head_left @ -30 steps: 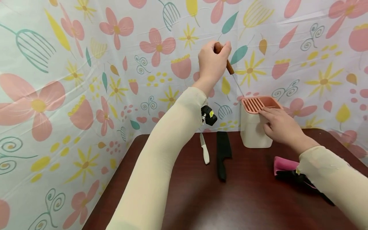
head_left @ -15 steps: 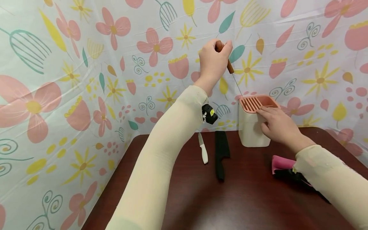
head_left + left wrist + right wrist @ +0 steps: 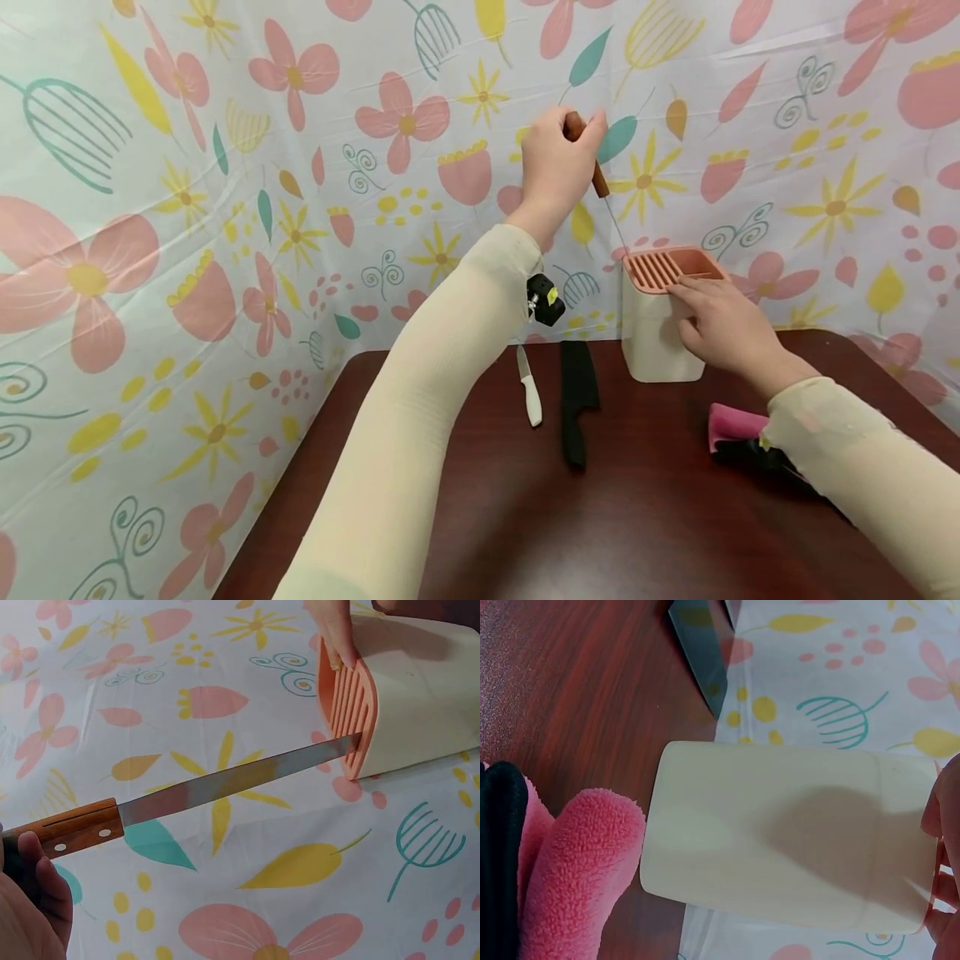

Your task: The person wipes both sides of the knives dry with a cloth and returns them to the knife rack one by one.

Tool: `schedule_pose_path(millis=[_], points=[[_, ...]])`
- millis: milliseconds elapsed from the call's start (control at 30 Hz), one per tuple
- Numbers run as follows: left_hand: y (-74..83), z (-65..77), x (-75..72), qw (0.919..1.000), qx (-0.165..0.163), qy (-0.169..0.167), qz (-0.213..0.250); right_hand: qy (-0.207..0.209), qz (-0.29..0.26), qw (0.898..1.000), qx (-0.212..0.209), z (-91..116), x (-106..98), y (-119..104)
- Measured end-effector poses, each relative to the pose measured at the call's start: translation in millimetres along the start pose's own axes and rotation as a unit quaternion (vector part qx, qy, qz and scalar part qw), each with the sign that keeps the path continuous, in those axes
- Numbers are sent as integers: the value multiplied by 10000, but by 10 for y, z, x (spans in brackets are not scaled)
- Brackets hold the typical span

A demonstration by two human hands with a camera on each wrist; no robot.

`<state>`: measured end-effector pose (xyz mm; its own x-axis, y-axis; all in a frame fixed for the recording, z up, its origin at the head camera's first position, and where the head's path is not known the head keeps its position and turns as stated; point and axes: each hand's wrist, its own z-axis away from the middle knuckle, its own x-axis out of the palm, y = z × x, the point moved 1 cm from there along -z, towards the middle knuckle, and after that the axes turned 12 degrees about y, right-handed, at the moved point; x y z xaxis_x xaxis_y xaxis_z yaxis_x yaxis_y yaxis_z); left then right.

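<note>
My left hand [image 3: 558, 162] grips the riveted wooden handle of a long kitchen knife [image 3: 240, 776], blade slanting downward. The blade's tip meets the slotted half of the coral-topped knife holder [image 3: 660, 333], near the end slot; it seems to enter slightly. My right hand [image 3: 731, 329] rests on the holder's top rim with fingers stretched over it and the thumb by the cream wall. On the table, left of the holder, lie a small white-handled knife [image 3: 532, 392] and a black cleaver [image 3: 577, 404].
A pink fuzzy cloth [image 3: 585, 862] with a black item [image 3: 501, 855] lies near my right forearm. Behind the dark red table [image 3: 600, 533] hangs a flowered curtain [image 3: 300, 208], close to the holder. The holder's top also has an undivided-looking larger opening.
The view has shifted slightly. My left hand and the knife have come down a little at the slots. The right hand stays on the holder's rim.
</note>
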<state>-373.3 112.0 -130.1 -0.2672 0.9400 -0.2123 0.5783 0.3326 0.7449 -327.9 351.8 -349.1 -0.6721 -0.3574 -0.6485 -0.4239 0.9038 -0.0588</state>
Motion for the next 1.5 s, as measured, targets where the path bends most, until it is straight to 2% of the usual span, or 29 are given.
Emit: schedule_pose_path(millis=[67, 233, 500, 633, 767, 867, 1000, 1133, 1267, 1500], points=[[-8, 18, 40, 9997, -63, -190, -150, 13, 14, 10000, 38, 11, 9, -8], [-72, 62, 184, 9958, 109, -656, -633, 105, 52, 9997, 229, 19, 30, -42], [-360, 196, 455, 9865, 150, -991, -1297, 201, -2, 9991, 385, 7, 86, -61], [-559, 278, 579, 9858, 68, -1048, -1307, 202, -2, 9989, 422, 22, 91, -70], [-730, 353, 680, 9880, -124, -1124, -1050, 226, 20, 9988, 443, 26, 95, -77], [-812, 399, 748, 9874, -57, -1082, -1154, 254, 29, 9988, 422, 18, 96, -84], [-854, 445, 847, 9800, 144, -1100, -1649, 321, 47, 9986, 421, 15, 86, -91], [-867, 486, 924, 9723, 196, -1275, -1951, 353, 64, 9982, 471, 13, 84, -95], [-897, 516, 989, 9676, 350, -1276, -2148, 362, 72, 9980, 518, 17, 79, -98], [-968, 529, 1054, 9677, 439, -1251, -2146, 402, 38, 9979, 505, 15, 96, -116]])
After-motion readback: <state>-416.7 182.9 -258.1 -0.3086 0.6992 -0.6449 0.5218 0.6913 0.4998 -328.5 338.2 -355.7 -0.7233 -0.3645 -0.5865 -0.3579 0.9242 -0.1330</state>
